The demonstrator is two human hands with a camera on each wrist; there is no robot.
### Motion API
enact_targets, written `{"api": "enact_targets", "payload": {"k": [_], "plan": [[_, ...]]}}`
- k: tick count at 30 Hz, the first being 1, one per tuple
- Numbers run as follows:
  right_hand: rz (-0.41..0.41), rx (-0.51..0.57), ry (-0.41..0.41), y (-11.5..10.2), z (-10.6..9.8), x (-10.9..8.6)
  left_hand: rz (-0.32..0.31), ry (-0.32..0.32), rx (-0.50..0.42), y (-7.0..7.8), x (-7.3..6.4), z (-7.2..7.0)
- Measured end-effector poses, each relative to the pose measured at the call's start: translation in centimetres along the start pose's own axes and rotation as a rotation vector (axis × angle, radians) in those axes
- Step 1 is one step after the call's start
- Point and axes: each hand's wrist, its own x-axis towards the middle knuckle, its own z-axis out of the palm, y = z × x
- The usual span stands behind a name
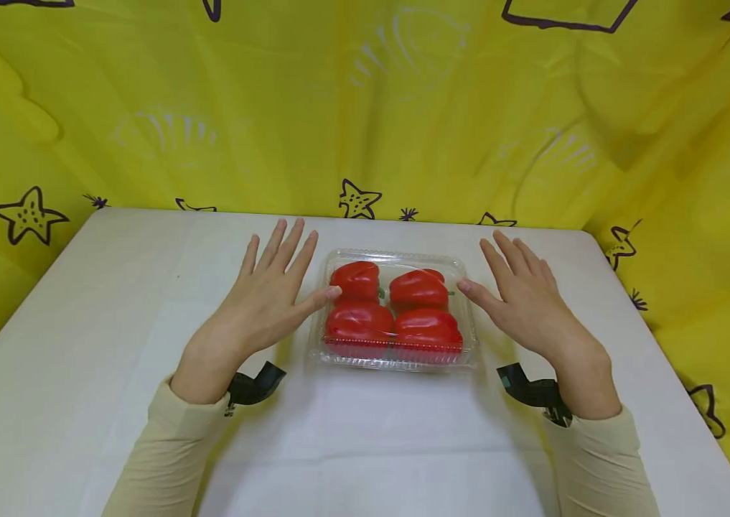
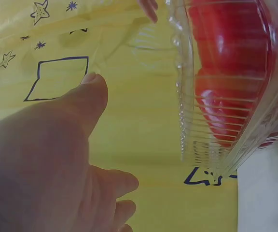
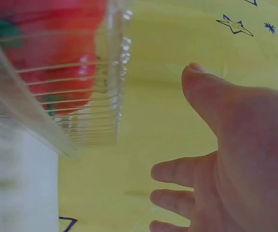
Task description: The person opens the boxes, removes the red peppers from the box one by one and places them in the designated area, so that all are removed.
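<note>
Several red bell peppers lie inside a clear plastic clamshell box with a ribbed rim, in the middle of the table. The lid looks closed over them. To the left of the box is my left hand, fingers spread and straight, its thumb over the box's left edge in the head view. My right hand is held the same way at the right side, thumb pointing at the box. Both wrist views show a gap between each hand and the box wall, and neither hand holds anything.
A white-covered table carries the box. Behind it and along both sides hangs a yellow cloth printed with stars and fish. Black wrist-worn devices sit below each hand.
</note>
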Motion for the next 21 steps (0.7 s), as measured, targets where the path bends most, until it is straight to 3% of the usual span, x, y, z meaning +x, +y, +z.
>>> {"api": "enact_targets", "payload": {"k": [10, 21], "plan": [[-0.026, 0.119, 0.026, 0.9, 0.6, -1.0, 0.04, -0.019, -0.022, 0.8, 0.3, 0.7], [-0.054, 0.259, 0.071, 1.7, 2.2, -1.6, 0.156, -0.015, -0.04, 2.5, 0.5, 1.8]]}}
